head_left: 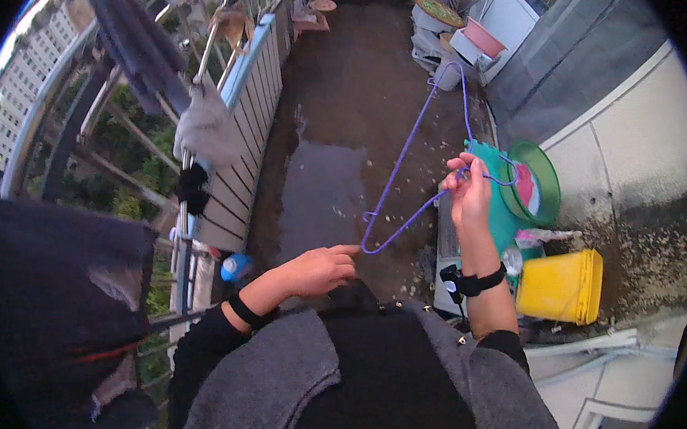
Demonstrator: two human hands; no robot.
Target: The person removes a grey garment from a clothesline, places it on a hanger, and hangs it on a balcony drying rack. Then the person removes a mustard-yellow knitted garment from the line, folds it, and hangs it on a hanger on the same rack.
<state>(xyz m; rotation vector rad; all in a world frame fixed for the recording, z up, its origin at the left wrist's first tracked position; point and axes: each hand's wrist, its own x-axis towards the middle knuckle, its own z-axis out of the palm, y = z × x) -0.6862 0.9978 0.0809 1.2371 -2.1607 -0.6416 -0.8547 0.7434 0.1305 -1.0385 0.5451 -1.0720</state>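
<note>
- Right hand [468,194]: raised, fingers closed around the hook end of purple wire hanger [412,159]; exact grip point blurred.
- Left hand [319,269]: loosely open, index fingertip just beside hanger's lower corner; contact unclear.
- Yellow bucket [560,285], green basin [551,186]: partly hidden by forearm.

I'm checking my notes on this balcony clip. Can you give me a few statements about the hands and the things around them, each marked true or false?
1. The right hand grips a purple wire hanger. True.
2. The left hand holds the yellow bucket. False: it holds nothing, its fingers by the hanger's lower corner.
3. The bucket stands upright. False: it lies on its side.
4. Clothes hang along the railing to the left. True.
5. Both wrists wear dark bands. True.
</note>
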